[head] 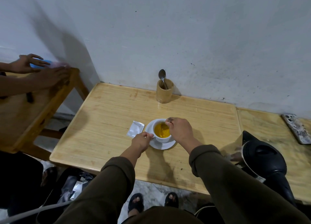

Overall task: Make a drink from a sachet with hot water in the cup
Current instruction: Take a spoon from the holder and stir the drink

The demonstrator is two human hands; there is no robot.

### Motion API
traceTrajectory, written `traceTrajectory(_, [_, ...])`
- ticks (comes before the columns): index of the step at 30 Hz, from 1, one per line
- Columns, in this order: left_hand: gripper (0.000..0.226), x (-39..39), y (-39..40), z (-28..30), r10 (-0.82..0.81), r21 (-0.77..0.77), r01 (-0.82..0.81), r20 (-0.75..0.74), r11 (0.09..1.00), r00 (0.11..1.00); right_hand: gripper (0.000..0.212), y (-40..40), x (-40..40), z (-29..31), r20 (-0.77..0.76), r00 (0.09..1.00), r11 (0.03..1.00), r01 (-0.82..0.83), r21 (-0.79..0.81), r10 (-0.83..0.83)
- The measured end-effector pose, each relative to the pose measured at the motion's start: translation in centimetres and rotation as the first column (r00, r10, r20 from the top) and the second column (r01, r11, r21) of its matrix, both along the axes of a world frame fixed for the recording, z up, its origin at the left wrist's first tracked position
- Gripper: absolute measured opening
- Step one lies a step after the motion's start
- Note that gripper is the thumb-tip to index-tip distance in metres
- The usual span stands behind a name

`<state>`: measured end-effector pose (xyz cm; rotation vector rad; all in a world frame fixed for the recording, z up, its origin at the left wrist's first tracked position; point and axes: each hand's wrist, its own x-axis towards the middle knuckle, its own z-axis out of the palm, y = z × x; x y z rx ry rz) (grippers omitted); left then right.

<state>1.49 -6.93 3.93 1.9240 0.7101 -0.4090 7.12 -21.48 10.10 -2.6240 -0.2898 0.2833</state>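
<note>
The white cup of yellow drink sits on its saucer mid-worktop. The left hand pinches the cup's handle at 9 o'clock; the right hand grips a spoon (mostly hidden) in the liquid. A sachet lies flat at 10 o'clock.

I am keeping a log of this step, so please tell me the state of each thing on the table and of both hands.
cup: upright on its saucer, holds yellow liquid.
saucer: flat on the table, under the cup.
sachet: lying flat, left of the saucer.
left hand: closed on the cup's handle.
right hand: pinching a spoon in the cup.
holder: upright, one spoon inside.
kettle: lid closed.
</note>
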Motion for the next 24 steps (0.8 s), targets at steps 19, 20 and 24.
traceTrajectory(19, [0.04, 0.01, 0.11, -0.04, -0.01, 0.002, 0.01, -0.001, 1.0, 1.0, 0.028, -0.12, -0.04, -0.42, -0.005, 1.0, 1.0, 0.011, 0.029, -0.011])
traceTrajectory(20, [0.04, 0.01, 0.13, -0.05, -0.012, 0.0, 0.012, -0.002, 1.0, 1.0, 0.027, -0.06, -0.17, -0.34, -0.016, 1.0, 0.999, 0.006, 0.053, -0.005])
traceTrajectory(24, [0.041, -0.01, 0.28, -0.19, -0.011, -0.009, 0.011, -0.007, 1.0, 1.0, 0.028, 0.13, -0.36, -0.4, -0.089, 0.995, 0.996, -0.027, 0.081, 0.035])
